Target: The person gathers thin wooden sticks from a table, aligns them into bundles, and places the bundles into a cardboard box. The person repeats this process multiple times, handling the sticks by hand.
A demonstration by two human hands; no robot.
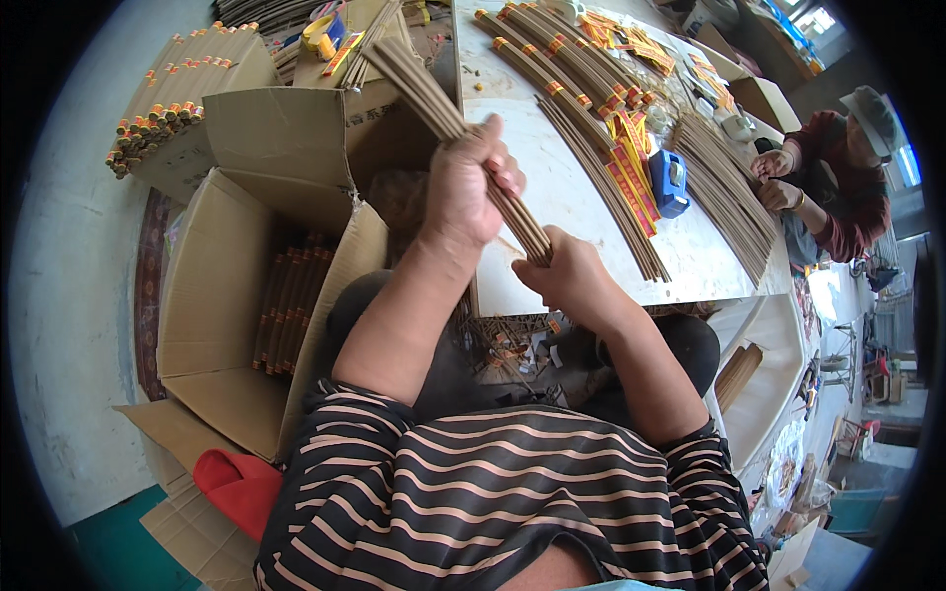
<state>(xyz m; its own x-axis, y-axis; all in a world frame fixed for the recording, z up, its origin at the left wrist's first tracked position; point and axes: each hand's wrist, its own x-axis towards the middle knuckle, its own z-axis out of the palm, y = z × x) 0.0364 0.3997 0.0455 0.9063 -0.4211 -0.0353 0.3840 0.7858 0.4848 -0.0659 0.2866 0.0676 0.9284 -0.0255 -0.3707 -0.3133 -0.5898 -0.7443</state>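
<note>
A bundle of brown incense sticks (419, 91) slants in front of me, its far end pointing up and to the left. My left hand (463, 187) is wrapped around the middle of it. At the lower end, over the table's near edge, my right hand (570, 276) has its fingers closed on the sticks. Loose sticks (601, 182) lie on the white table (512, 286) to the right, beside red and yellow paper labels (633, 177) and a blue tape dispenser (669, 183). Farther back on the table are banded bundles (552, 74).
Left of me stands an open cardboard box (202, 286) with banded bundles (291, 305) inside. Beyond it are stacked bundles (182, 89) and a yellow tape roll (320, 37). Across the table, a co-worker's hands (778, 182) are near more loose sticks (724, 197). Scraps (512, 350) litter the floor.
</note>
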